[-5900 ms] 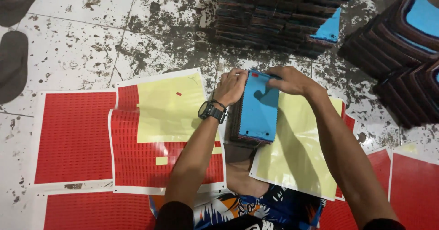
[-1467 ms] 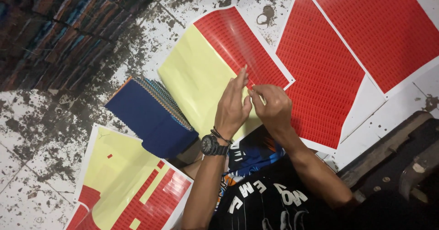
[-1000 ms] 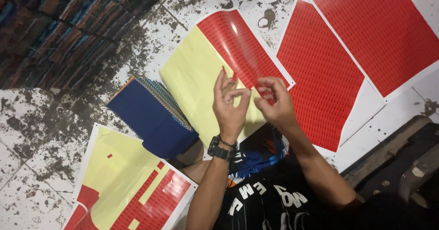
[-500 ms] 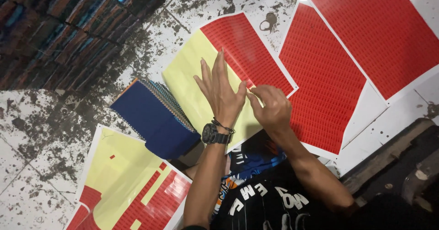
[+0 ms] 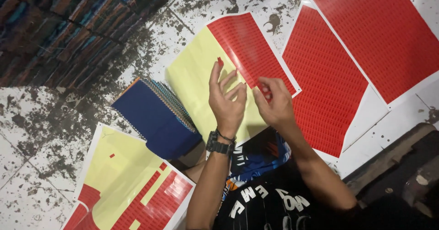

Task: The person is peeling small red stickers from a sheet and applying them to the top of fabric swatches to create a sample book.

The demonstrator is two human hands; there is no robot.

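A: The left hand (image 5: 227,103) is spread open, a small red sticker (image 5: 220,61) clinging to one raised fingertip. The right hand (image 5: 273,105), at three o'clock of it, pinches another red bit in a clenched grip over the half-peeled sticker sheet (image 5: 249,47).

B: What's the risk?

A: I'd judge the thin, tacky sticker could fold onto itself or drop on the gritty, paint-spattered floor (image 5: 41,120) and pick up dirt. The glossy yellow backing (image 5: 194,77) looks slick; the stack of blue spiral notebooks (image 5: 153,118) lies at nine o'clock.
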